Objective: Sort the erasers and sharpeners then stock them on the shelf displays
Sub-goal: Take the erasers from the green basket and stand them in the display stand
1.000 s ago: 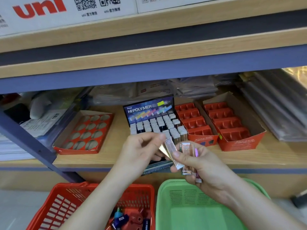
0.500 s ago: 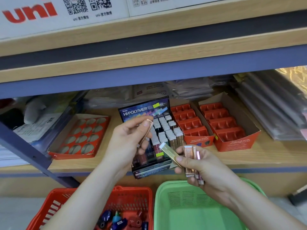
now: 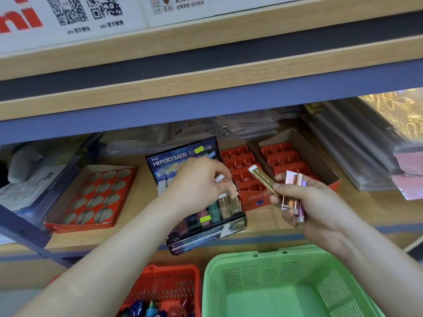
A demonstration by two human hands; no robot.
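Stocking step: left hand (image 3: 196,181) reaches palm-down over the display box (image 3: 183,154) on the shelf (image 3: 357,209), fingertips pinching one eraser (image 3: 231,189) at a right-side slot. Right hand (image 3: 315,207) hovers just beside, gripping the eraser bundle (image 3: 291,191), gold eraser (image 3: 263,181) poking out. Next: seat it upright, then pass the gold one.
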